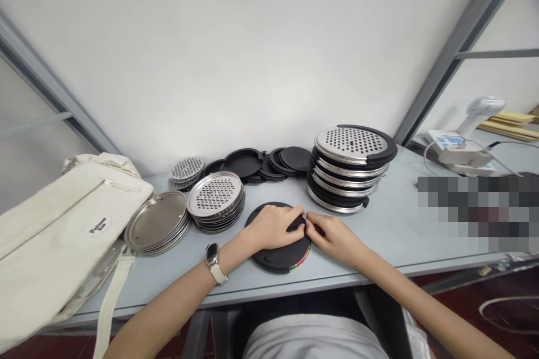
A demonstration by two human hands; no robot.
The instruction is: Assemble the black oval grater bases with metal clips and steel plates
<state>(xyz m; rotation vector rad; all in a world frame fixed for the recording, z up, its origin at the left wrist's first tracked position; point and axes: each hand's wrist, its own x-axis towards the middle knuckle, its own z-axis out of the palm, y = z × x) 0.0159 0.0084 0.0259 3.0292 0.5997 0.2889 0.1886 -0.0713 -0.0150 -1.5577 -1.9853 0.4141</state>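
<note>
A black round disc [274, 262] lies flat on the table in front of me, a thin red, yellow and green strip showing along its right edge. My left hand [273, 228] rests over it, fingers bent toward the right rim and holding it down. At that same rim, my right hand [332, 235] is closed in a pinch, its fingertips meeting those of my left hand. A tiny shiny bit shows between the fingertips; what it is I cannot make out. My left wrist wears a watch [214, 261] with a pale band.
Left stand perforated metal discs [215, 195] and plain metal discs [158, 219], stacked. Black round lids [244, 164] lie along the wall. Right of them rises a tall stack of perforated discs with black rims [351, 146]. A cream bag [76, 230] covers the left end; a white device [467, 140] stands right.
</note>
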